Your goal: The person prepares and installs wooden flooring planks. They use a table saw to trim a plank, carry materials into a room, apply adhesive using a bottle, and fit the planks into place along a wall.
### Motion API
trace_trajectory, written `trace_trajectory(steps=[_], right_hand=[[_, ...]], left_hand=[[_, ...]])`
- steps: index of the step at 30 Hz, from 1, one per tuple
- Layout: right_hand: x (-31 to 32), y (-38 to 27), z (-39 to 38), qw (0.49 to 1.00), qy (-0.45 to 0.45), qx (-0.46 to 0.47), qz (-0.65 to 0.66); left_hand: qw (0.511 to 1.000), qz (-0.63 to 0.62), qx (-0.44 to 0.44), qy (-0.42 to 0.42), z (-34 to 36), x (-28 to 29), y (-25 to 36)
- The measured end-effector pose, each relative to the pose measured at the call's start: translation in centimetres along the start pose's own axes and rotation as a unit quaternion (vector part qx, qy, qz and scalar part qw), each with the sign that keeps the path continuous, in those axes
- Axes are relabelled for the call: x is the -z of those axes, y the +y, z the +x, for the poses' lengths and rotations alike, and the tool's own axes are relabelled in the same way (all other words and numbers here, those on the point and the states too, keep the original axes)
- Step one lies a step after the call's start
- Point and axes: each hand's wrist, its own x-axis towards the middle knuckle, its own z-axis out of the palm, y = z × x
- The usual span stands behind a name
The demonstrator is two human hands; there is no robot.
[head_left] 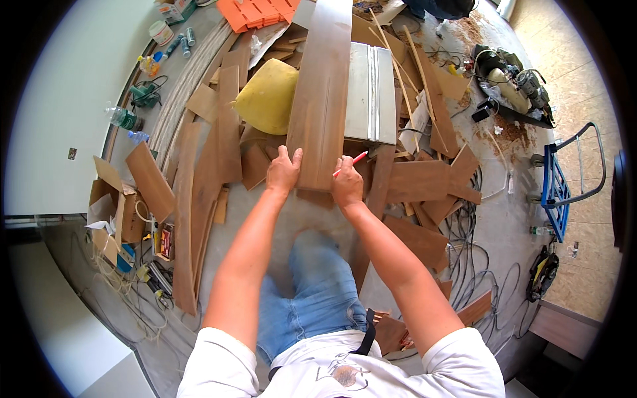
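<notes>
A long brown wooden plank [317, 93] runs away from me up the middle of the view. My left hand [284, 169] grips its near left corner, thumb along the edge. My right hand [346, 180] is at the near right corner, closed on a red pencil [359, 158] that points back toward the plank. Under and beside the plank lie a yellow curved plastic piece [264, 97] on the left and a pale metal machine table [368, 93] with a rail on the right.
Offcuts [421, 182] cover much of the floor, with cables [464, 242] among them. At left are a cardboard box [129, 215] and bottles [123, 117]; at right, a tool pile [514, 89] and a blue trolley [556, 196]. Orange panels [255, 12] and someone's dark-clad legs [434, 8] are at the back.
</notes>
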Motion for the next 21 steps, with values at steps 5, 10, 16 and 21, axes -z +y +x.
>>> trace_trajectory(steps=[5,10,16,21], right_hand=[[0.7,-0.3,-2.1,1.000,-0.016,-0.012,0.019],[0.8,-0.2,-4.2,0.998,-0.027,-0.030,0.047],[1.3,0.0,-6.8,0.998,-0.018,-0.019,0.048],[1.8,-0.2,-8.9,0.999,-0.023,-0.024,0.041]], left_hand=[[1.000,-0.003,0.005,-0.002,-2.2,0.3,-0.6],[1.000,-0.004,0.003,-0.010,-4.1,0.3,-1.6],[1.000,0.001,0.016,-0.010,-7.0,0.7,-1.7],[1.000,-0.030,0.008,-0.003,-8.9,0.9,-2.4]])
